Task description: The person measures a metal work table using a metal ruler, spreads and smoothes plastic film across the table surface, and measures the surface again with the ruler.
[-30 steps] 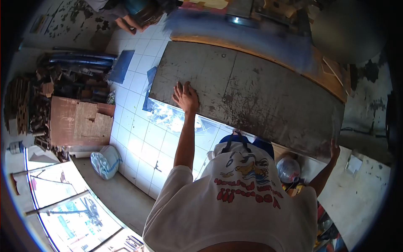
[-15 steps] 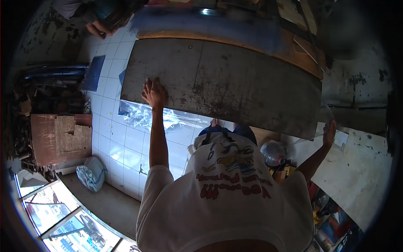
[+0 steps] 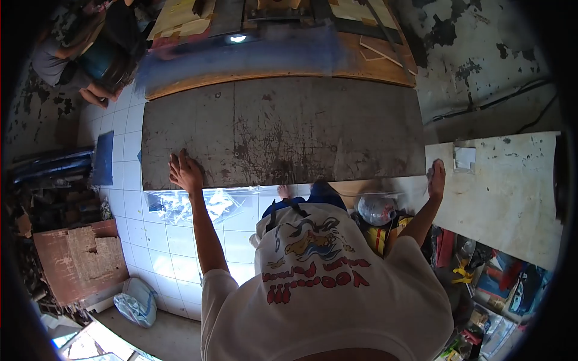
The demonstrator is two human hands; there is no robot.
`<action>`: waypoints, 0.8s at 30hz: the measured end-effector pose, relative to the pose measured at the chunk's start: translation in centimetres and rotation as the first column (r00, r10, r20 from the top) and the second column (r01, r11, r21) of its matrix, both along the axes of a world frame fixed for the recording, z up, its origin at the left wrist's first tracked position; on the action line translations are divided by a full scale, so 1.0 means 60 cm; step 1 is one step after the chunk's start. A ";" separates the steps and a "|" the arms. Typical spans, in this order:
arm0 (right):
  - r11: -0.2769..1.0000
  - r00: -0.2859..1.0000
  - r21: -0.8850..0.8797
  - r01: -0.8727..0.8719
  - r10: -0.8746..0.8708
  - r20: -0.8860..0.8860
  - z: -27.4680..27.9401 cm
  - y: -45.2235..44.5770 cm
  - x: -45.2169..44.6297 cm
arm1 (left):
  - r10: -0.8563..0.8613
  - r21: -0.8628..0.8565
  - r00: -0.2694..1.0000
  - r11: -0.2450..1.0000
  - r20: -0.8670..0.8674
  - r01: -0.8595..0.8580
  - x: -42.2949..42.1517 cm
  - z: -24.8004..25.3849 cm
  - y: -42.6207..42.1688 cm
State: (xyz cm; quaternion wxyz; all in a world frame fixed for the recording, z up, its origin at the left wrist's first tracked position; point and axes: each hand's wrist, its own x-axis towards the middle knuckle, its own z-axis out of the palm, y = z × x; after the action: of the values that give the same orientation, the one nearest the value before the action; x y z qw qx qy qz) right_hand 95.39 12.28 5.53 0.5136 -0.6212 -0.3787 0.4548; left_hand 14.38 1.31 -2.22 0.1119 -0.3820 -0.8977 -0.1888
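A long dark grey worktop [image 3: 283, 132], scratched and stained, lies before me. My left hand [image 3: 186, 171] rests near its front left corner, fingers spread on the surface. Clear plastic sheet [image 3: 205, 203] hangs below the front edge on the left and reflects light; how far it covers the top is hard to see. Just beyond the right end is my right hand [image 3: 437, 180], its fingers close together. It appears to grip the edge of the clear plastic, which shows only faintly there.
Behind the worktop is a wooden-edged bench [image 3: 355, 54] with a blue covering. A pale board [image 3: 500, 186] stands at right above cluttered tools. A clear round container [image 3: 376, 209] sits below the front edge. Another person [image 3: 66, 60] is at the far left. A white sack [image 3: 135, 301] lies on the floor.
The view has turned, so the worktop appears further left and more level. My left hand stays on the worktop's front left area; my right hand stays by its right end.
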 end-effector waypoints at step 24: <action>0.806 0.942 0.487 0.335 -0.282 -0.182 0.337 0.083 0.041 | -0.046 -0.030 0.959 0.998 0.278 0.057 0.043 0.069 -0.002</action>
State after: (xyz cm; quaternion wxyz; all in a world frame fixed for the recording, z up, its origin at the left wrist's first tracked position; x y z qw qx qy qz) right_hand 97.83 17.25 25.77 0.7452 -0.4920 -0.3533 0.2789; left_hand 16.93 1.17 1.91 -0.0269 -0.3771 -0.8976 -0.2265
